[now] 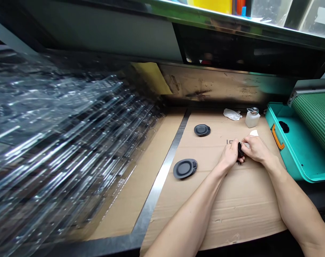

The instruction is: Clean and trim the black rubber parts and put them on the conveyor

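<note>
My left hand (pixel 229 154) and my right hand (pixel 254 149) meet above a cardboard sheet (pixel 218 203), pinching a small black part (pixel 240 150) between them. My fingers hide most of it, and a thin pale piece seems to stick out beside it. Two stacks of black oval rubber-like discs lie to the left of my hands, one (pixel 184 168) close by and one (pixel 202 130) farther off. A small white piece of paper or cloth (pixel 254 133) sits just past my right hand.
A white pump dispenser bottle (pixel 252 118) and a crumpled white cloth (pixel 232 114) stand at the back of the cardboard. A teal tray (pixel 288 150) with an orange handle lies to the right, beside a green ribbed mat (pixel 316 121). Stacked clear plastic trays (pixel 57 142) fill the left.
</note>
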The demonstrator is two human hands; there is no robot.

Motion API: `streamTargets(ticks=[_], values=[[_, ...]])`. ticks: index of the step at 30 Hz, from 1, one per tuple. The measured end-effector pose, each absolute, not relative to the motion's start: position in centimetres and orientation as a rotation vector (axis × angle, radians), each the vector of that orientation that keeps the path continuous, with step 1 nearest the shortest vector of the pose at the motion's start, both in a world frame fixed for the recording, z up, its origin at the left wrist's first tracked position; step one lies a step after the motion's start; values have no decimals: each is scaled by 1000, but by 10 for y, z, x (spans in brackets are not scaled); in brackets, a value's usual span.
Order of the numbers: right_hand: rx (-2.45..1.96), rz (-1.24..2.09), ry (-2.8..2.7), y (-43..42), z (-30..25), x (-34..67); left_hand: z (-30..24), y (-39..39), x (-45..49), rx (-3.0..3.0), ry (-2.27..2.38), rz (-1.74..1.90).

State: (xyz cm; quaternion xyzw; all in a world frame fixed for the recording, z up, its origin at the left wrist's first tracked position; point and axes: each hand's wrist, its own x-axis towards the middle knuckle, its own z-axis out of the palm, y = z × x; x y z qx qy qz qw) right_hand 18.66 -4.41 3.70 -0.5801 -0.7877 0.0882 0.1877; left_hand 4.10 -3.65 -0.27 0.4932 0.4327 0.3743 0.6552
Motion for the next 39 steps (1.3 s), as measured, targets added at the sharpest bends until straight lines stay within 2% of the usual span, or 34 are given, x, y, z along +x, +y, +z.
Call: streamTargets(ticks=[14, 17, 21, 24, 39], values=[[-1668, 267, -2192, -47, 43, 189, 2, -41, 43, 1161, 998, 846], [-1737, 332, -2134, -46, 41, 195, 7, -39, 40, 949, 958, 882], [-1751, 187, -1941, -43, 38, 203, 16, -30, 27, 524, 796, 878], [-1812, 150, -1914, -40, 33, 206, 19, -26, 20, 433, 729, 845], [-1960, 216, -2122, -50, 37, 190, 31, -34, 11, 460, 481, 827]])
